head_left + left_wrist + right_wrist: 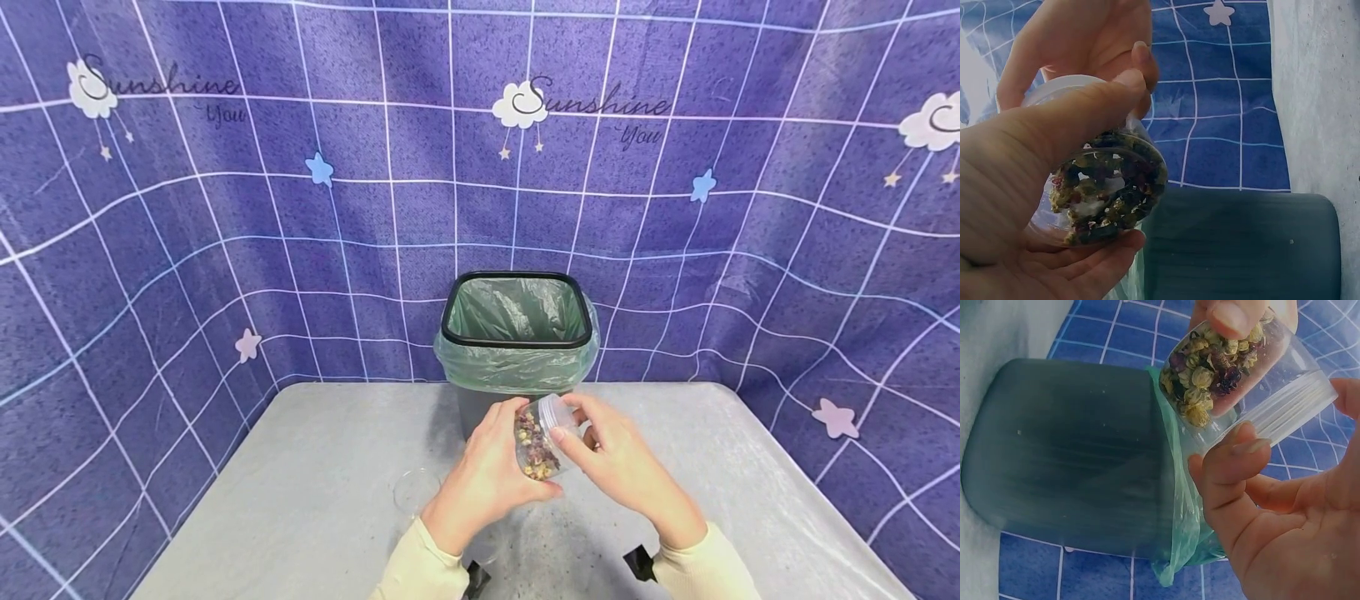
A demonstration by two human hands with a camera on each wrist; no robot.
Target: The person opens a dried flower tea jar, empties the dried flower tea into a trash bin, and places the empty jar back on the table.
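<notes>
A clear plastic jar (531,427) is tilted above the table, partly filled with dried flowers (1200,378), yellowish buds among dark purple petals. My left hand (483,467) grips the jar's body, its thumb across one side and fingers across the other. At the jar's ridged clear lid (1297,409), the fingers and thumb of my right hand (618,462) hold the edge. In the left wrist view the jar's round base (1107,194) faces the camera, with the flowers gathered against it.
Just beyond the hands stands a dark grey trash bin (471,408) with a black rim (517,343) and a green liner bag (517,367). A clear round piece (415,492) lies on the grey table (322,483) at left. Small crumbs dot the near tabletop.
</notes>
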